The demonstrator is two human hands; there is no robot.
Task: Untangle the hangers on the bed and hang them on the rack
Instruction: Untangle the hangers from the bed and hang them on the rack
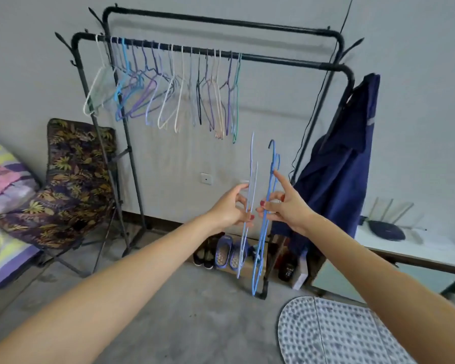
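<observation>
A black double-rail rack [286,60] stands against the wall, with several pastel hangers [168,90] on the left part of its front rail. My left hand [230,208] grips a pale blue hanger [250,179], seen edge-on and upright. My right hand [286,206] grips a brighter blue hanger [264,232], its hook pointing up. The two hangers sit close together, below the rail and in front of the rack. The bed [3,206] shows at the left edge.
A folding chair [71,179] with a leaf-print cushion stands left of the rack. A dark blue garment [347,158] hangs on the rack's right end. Shoes [226,252] lie under the rack. A white table [410,245] and a patterned mat [331,334] are at right.
</observation>
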